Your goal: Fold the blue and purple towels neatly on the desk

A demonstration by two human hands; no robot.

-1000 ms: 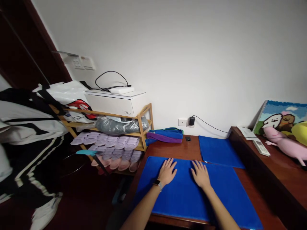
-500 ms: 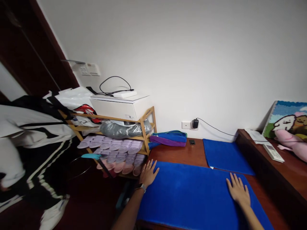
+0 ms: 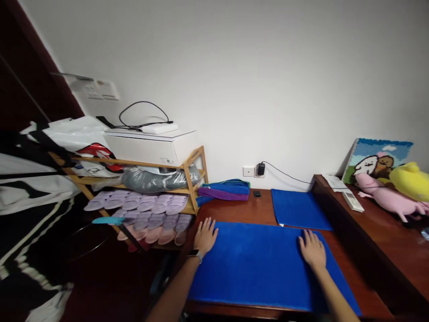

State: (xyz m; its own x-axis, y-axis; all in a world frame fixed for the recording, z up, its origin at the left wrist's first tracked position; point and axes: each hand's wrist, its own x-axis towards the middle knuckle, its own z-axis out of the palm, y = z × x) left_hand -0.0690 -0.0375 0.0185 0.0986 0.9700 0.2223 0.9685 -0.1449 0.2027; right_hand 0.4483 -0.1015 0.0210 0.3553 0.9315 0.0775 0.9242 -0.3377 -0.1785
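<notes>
A blue towel (image 3: 258, 264) lies spread flat on the brown wooden desk (image 3: 231, 210). My left hand (image 3: 205, 237), with a watch at the wrist, rests on the towel's far left corner, fingers stretched out. Near the far right corner, my right hand (image 3: 313, 251) lies flat on the cloth with its fingers slightly spread. Behind it, a folded blue towel (image 3: 300, 208) sits against the wall side. A pile of folded blue and purple cloths (image 3: 224, 191) lies at the desk's back left.
Left of the desk stands a wooden rack (image 3: 191, 188) with lilac and pink slippers (image 3: 161, 203) and a white box (image 3: 144, 147) on top. A person (image 3: 30, 214) is at the far left. On the raised right ledge are a remote (image 3: 353, 201) and plush toys (image 3: 385, 194).
The view has swung to the right, so the yellow plush now shows and the person is further out of frame. My right hand has shifted slightly inward on the towel; both hands stay flat.
</notes>
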